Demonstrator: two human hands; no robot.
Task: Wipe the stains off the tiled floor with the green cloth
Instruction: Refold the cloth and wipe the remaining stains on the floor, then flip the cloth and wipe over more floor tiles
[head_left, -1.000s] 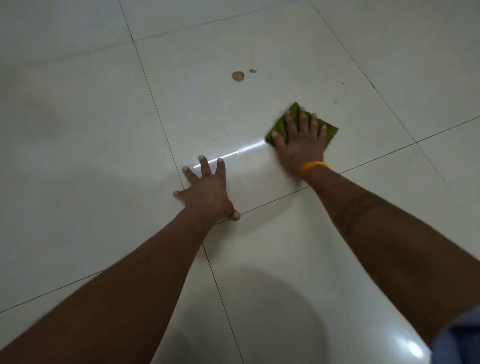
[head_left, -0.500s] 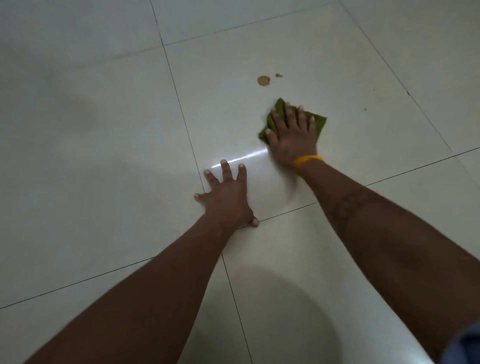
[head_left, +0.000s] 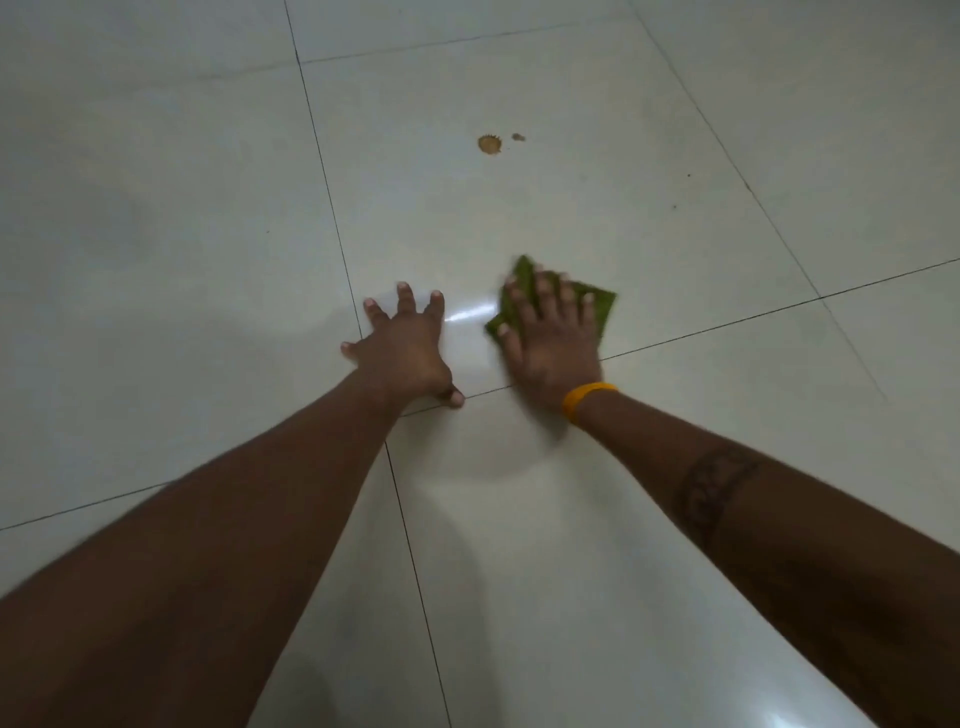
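While right hand (head_left: 553, 348) presses green cloth (head_left: 602, 309) flat, fingers spread, left hand (head_left: 408, 353) splays on tiled floor (head_left: 156, 260); two brown stains (head_left: 489, 144) beyond, unobstructed.

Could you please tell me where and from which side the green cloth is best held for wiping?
Press on the middle of the flat green cloth from above with a spread palm, as the right hand does; it lies flat on the tiled floor.

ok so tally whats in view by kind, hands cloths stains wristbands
hands: 2, left hand and right hand
green cloth: 1
brown stains: 2, large and small
orange wristband: 1
total: 6
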